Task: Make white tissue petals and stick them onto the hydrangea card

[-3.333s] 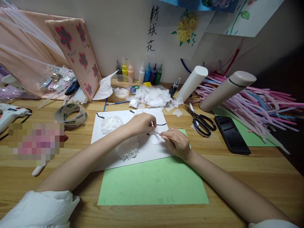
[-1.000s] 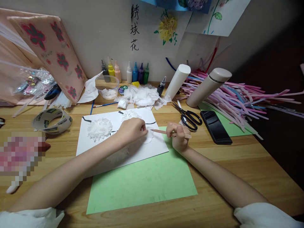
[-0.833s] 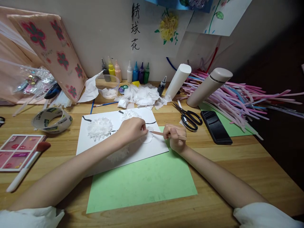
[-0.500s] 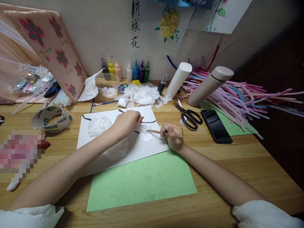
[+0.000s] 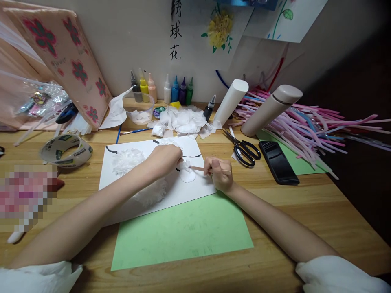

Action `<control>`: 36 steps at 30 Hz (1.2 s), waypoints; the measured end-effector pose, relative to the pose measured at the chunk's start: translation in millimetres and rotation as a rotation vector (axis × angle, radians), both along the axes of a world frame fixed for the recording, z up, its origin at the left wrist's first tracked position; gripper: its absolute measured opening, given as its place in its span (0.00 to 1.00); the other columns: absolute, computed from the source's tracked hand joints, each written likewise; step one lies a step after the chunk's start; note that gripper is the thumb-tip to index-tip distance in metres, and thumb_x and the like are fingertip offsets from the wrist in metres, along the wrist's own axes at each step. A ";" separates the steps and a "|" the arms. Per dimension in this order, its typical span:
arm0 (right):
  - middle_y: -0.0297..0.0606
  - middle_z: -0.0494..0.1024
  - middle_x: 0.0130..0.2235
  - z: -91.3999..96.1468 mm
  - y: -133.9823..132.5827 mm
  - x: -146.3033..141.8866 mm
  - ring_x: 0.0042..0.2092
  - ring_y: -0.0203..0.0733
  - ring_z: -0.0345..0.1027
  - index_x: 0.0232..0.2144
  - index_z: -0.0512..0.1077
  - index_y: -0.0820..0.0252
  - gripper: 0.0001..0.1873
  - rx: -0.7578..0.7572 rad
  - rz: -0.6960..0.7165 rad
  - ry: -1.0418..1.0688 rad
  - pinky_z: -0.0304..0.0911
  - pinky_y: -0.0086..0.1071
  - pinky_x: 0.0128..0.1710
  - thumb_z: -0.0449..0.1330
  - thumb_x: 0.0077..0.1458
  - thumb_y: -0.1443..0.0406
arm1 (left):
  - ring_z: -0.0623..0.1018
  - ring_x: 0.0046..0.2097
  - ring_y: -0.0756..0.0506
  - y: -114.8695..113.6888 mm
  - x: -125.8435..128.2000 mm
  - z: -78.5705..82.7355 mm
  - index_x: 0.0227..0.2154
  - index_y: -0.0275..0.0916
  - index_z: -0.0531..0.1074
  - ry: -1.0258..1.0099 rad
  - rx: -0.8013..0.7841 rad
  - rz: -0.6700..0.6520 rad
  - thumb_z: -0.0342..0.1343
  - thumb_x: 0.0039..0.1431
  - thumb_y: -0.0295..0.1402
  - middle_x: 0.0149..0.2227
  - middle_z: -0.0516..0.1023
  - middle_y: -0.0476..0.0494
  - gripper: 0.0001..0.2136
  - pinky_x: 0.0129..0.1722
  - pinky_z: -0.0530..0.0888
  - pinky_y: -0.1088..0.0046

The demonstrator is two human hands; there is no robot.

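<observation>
A white sheet (image 5: 195,189) with black drawn lines lies on the wooden desk, partly over a green sheet (image 5: 183,234). Two fluffy white tissue flowers (image 5: 126,160) are stuck on it. My left hand (image 5: 165,158) is closed, pinching the top of a small white tissue piece (image 5: 187,175) that rests on the sheet. My right hand (image 5: 217,175) grips a thin wooden stick (image 5: 198,168) whose tip touches that tissue piece.
Black scissors (image 5: 244,150) and a black phone (image 5: 277,162) lie to the right, with two tubes and a heap of pink straws behind. Small paint bottles (image 5: 177,90), a tissue pile (image 5: 183,120) and a bowl line the wall. A tape roll (image 5: 65,149) sits left.
My left hand shifted its pinch on the tissue piece and my right hand drew closer, bringing the stick's tip onto the tissue. The view drifted slightly.
</observation>
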State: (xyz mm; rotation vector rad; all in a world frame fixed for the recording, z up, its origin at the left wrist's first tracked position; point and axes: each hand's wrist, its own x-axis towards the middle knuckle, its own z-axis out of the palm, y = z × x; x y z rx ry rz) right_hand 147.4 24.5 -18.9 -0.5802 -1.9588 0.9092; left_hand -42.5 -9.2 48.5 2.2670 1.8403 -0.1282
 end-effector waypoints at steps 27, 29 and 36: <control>0.35 0.64 0.17 -6.3 0.7 1.4 0.21 0.35 0.56 0.14 0.66 0.59 0.30 -0.003 0.015 0.069 0.52 0.32 0.24 0.39 0.63 0.55 | 0.72 0.28 0.45 1.1 2.9 -3.8 0.22 0.35 0.71 -0.008 0.019 0.044 0.45 0.53 0.26 0.26 0.75 0.40 0.11 0.24 0.56 0.73; 0.35 0.64 0.17 -6.6 0.3 1.9 0.21 0.35 0.56 0.14 0.66 0.59 0.30 -0.007 0.003 0.095 0.52 0.33 0.25 0.40 0.63 0.56 | 0.72 0.30 0.45 0.8 4.2 -7.9 0.23 0.36 0.71 -0.052 0.033 0.069 0.45 0.55 0.29 0.27 0.75 0.41 0.11 0.24 0.56 0.73; 0.34 0.63 0.17 -4.9 1.1 1.6 0.21 0.34 0.56 0.15 0.66 0.59 0.30 0.017 0.046 0.047 0.52 0.32 0.25 0.40 0.64 0.57 | 0.73 0.33 0.45 3.5 11.1 -22.1 0.28 0.37 0.73 -0.252 0.013 0.201 0.39 0.61 0.35 0.32 0.77 0.41 0.17 0.27 0.60 0.73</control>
